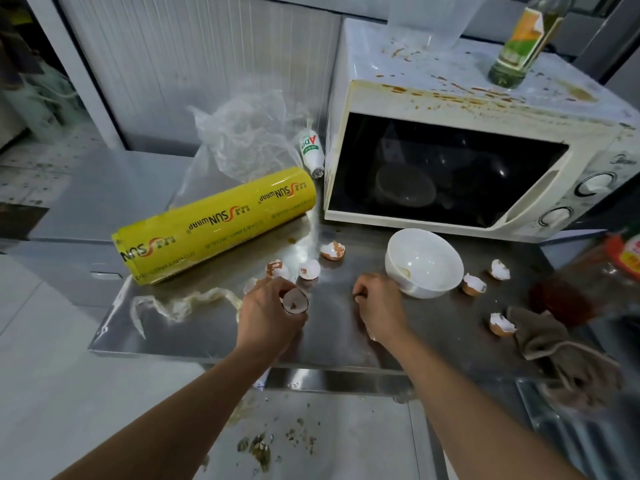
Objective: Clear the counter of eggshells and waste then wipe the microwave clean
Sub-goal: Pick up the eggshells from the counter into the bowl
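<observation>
Left hand (268, 306) over the steel counter (329, 327), fingers curled round a half eggshell (295, 301), open side up toward camera. Right hand (379, 303) knuckles-up just left of the white bowl (424, 263), fingers curled under; can't tell if it has anything, a dark bit shows at the fingertips but unclear. Loose shells on the counter: two (277, 269) (309, 269) just beyond the left hand, one (332, 251) farther back near the microwave (450, 161), a pale piece (250, 285) touching the left hand's far side, two (473, 285) (499, 270) right of the bowl, one (502, 324) at the right beside a brown rag (568, 355) that hangs over the counter edge. Bowl tilted, some residue inside. Microwave sits at the back right, door shut, top and front rim spattered with brown-orange stains; an oil bottle (519, 46) stands on top, a clear plastic tub (433, 19) behind it. Yellow cling-wrap roll (218, 225) lies on its side at the back left, crumpled clear bag (242, 133) behind it, small white bottle (311, 152) lying between bag and microwave. A twisted strip of dirty film (180, 306) lies left of the left hand. A sauce bottle (588, 289) at the far right, blurred. Crumbs and scraps (263, 448) on the lower surface below the counter edge.
</observation>
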Demonstrator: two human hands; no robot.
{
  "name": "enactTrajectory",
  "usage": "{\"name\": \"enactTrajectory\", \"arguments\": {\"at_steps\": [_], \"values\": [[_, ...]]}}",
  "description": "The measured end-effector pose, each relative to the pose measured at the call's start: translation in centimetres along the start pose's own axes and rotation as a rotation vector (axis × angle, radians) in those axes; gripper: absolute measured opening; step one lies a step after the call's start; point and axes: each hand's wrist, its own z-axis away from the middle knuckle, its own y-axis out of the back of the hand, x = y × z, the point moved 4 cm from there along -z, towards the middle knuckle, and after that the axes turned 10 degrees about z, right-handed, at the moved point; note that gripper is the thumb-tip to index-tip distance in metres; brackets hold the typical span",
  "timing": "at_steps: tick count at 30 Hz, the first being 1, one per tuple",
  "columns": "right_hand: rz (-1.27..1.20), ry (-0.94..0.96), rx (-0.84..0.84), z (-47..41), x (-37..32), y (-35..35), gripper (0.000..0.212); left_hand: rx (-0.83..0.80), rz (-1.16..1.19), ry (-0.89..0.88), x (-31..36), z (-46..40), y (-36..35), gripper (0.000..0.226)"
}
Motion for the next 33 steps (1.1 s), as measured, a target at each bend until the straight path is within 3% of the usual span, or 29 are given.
{"name": "enactTrajectory", "arguments": {"at_steps": [3, 6, 12, 20, 27, 33], "values": [[-0.233, -0.057, 0.032, 0.1, -1.6, 2.0, 0.016, -0.007, 0.015, -0.004, 0.3, -0.2, 0.4, 0.029], [-0.449, -0.029, 0.029, 0.4, -4.8, 4.2, 0.026, -0.022, 0.035, 0.005, 0.8, -0.5, 0.8, 0.03], [-0.361, 0.072, -0.094, 0.8, -8.4, 4.7, 0.013, -0.03, 0.041, -0.017, 1.5, -1.4, 1.8, 0.031], [-0.315, -0.027, -0.013, 0.7, -4.4, 6.0, 0.03, -0.008, 0.074, 0.001, 1.9, -2.1, 2.1, 0.029], [-0.305, -0.055, -0.014, -0.8, -1.0, 5.6, 0.021, -0.047, 0.027, 0.014, 2.8, -4.4, 0.3, 0.034], [-0.357, -0.013, -0.018, -2.2, 0.3, 4.9, 0.019, -0.075, -0.03, 0.044, 2.7, -6.5, -2.3, 0.024]]}}
